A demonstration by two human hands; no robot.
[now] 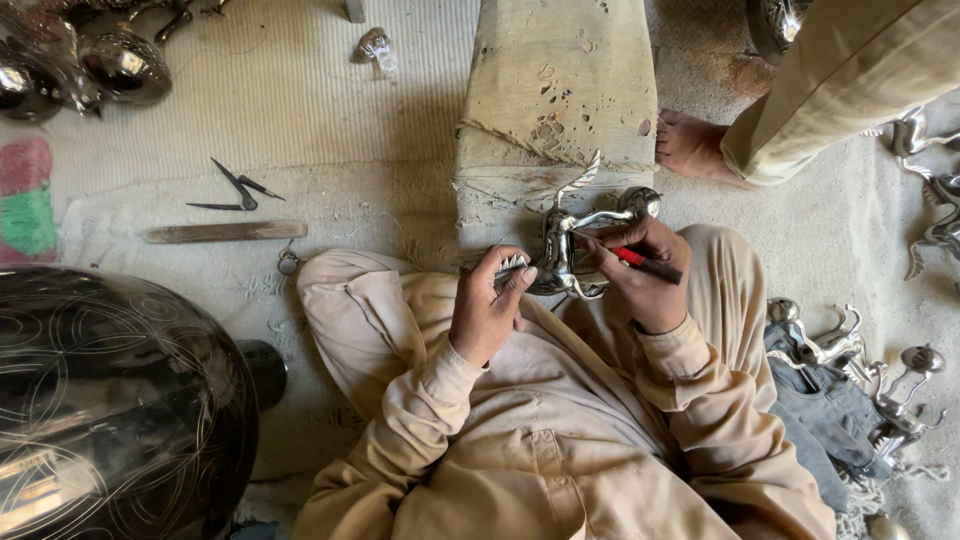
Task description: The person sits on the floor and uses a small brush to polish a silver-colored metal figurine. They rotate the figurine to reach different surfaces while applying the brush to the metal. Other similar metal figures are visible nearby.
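Observation:
A shiny silver metal bird figure (570, 235) with a raised wing rests against the near end of a worn wooden block (555, 90). My left hand (488, 305) grips the figure's lower left side, by the feathered tail. My right hand (645, 275) holds a red-handled engraving tool (640, 260), its tip pressed on the figure's body. Both arms wear beige sleeves and my knees are folded under them.
A large black engraved metal vessel (110, 400) fills the lower left. Metal dividers (235, 188) and a flat wooden stick (225, 232) lie on the mat. Several silver figures (860, 360) sit at right. Another person's bare foot (695, 145) and leg stand beside the block.

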